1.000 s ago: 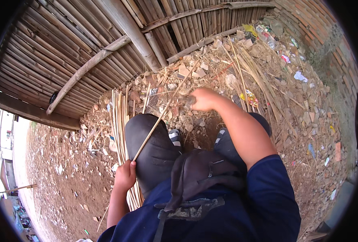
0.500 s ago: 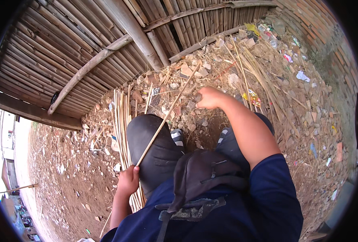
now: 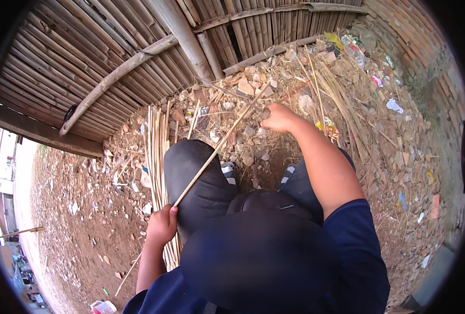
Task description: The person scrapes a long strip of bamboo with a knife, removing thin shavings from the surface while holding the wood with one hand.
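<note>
My left hand (image 3: 162,224) is closed round the lower end of a long bamboo strip (image 3: 200,175), beside my left knee. The strip slants up over that knee and away to the right. Farther out, my right hand (image 3: 280,118) is closed on what looks like a knife (image 3: 254,107), its thin dark blade lying across the strip near the far end. Whether the blade touches the strip I cannot tell. A bundle of pale split bamboo strips (image 3: 157,152) lies along the outside of my left leg, partly under my left arm.
A bamboo-slat wall (image 3: 120,68) with thick poles rises in front. At right is a brick wall (image 3: 426,47). Stones and litter cover the ground (image 3: 101,220), and more dry strips (image 3: 339,99) lie ahead to the right. A white container (image 3: 103,306) sits at lower left.
My right hand has moved slightly outward and to the right, and the dark blade now shows across the strip. My left hand still grips the strip's lower end.
</note>
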`<state>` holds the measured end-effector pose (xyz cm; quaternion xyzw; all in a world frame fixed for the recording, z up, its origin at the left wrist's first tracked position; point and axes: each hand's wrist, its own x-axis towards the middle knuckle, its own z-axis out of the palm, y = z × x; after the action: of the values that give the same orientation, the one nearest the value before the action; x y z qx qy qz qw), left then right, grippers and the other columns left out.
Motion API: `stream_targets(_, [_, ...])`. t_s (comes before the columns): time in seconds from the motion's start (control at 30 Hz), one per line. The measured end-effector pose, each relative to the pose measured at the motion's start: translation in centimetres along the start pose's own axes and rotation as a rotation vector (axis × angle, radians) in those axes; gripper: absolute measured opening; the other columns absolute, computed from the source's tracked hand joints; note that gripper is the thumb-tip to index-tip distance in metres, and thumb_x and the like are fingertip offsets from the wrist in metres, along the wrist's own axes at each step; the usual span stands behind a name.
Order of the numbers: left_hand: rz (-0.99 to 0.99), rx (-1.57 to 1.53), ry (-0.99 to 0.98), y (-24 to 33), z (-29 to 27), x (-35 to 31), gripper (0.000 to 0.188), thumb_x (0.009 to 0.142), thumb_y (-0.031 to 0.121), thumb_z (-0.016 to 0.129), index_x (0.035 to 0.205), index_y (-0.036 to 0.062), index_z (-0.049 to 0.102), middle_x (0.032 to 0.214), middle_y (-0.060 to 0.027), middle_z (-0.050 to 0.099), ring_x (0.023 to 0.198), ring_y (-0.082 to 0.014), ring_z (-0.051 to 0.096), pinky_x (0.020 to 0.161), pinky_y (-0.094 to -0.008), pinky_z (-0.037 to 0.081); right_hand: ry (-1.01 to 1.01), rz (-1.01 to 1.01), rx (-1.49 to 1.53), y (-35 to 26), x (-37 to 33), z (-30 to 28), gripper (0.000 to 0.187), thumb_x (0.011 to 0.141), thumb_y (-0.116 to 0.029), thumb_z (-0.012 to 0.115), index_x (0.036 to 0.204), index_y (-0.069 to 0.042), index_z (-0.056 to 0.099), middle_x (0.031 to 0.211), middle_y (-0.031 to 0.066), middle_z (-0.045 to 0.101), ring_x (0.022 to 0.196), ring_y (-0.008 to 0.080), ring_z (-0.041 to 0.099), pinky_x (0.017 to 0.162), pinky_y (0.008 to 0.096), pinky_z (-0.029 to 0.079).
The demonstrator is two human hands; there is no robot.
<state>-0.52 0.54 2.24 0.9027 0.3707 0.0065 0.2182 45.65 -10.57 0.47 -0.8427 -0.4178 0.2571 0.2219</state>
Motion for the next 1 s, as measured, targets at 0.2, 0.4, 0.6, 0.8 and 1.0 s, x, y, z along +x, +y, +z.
stream_targets(0.2, [-0.028,-0.066,-0.043,-0.2,-0.3,-0.5,0.040,0.106,0.032,0.046,0.081,0.0010,0.055,0.067,-0.0264,0.059,0.069,-0.0502,0.060,0.062,-0.0556,0.046,-0.285,-0.069,-0.152,-5.1,-1.9,0.6,0.028,0.081,-0.018,0.065,0.105,-0.005,0.071,0.101,0.0184,0.072,0.094,0.0311,0.070,0.086,0.0439,0.055])
stream_targets(0.4, [-0.027,-0.032,-0.005,-0.3,0.3,0.1,0.039,0.106,0.031,0.046,0.083,0.0005,0.056,0.069,-0.0272,0.060,0.071,-0.0509,0.061,0.063,-0.0558,0.047,-0.134,-0.091,-0.124,-0.9,0.5,1.1,0.033,0.079,-0.026,0.072,0.102,-0.003,0.072,0.098,0.0218,0.072,0.094,0.0387,0.069,0.085,0.0448,0.054])
stream_targets(0.6, [0.000,0.006,0.003,-0.2,0.4,-0.7,0.037,0.106,0.030,0.045,0.083,0.0019,0.053,0.067,-0.0264,0.060,0.065,-0.0499,0.060,0.058,-0.0556,0.046,-0.194,-0.141,-0.181,-5.7,-2.9,0.1,0.031,0.078,-0.023,0.069,0.102,-0.003,0.072,0.101,0.0220,0.071,0.094,0.0370,0.069,0.084,0.0444,0.055])
stream_targets(0.8, [-0.010,0.040,0.028,0.2,0.4,0.2,0.034,0.105,0.028,0.047,0.085,0.0024,0.056,0.068,-0.0266,0.062,0.068,-0.0499,0.062,0.061,-0.0576,0.047,-0.120,-0.010,-0.096,0.3,0.1,-0.4,0.034,0.078,-0.022,0.068,0.105,-0.001,0.071,0.102,0.0221,0.072,0.096,0.0353,0.070,0.085,0.0425,0.055])
stream_targets(1.0, [-0.052,0.043,0.030,-0.4,1.0,-0.8,0.037,0.105,0.032,0.047,0.082,0.0031,0.053,0.067,-0.0259,0.062,0.067,-0.0503,0.062,0.062,-0.0587,0.048,-0.212,-0.076,-0.201,-6.7,-3.3,-0.2,0.020,0.086,-0.015,0.058,0.097,-0.004,0.070,0.093,0.0158,0.071,0.089,0.0302,0.069,0.082,0.0440,0.055])
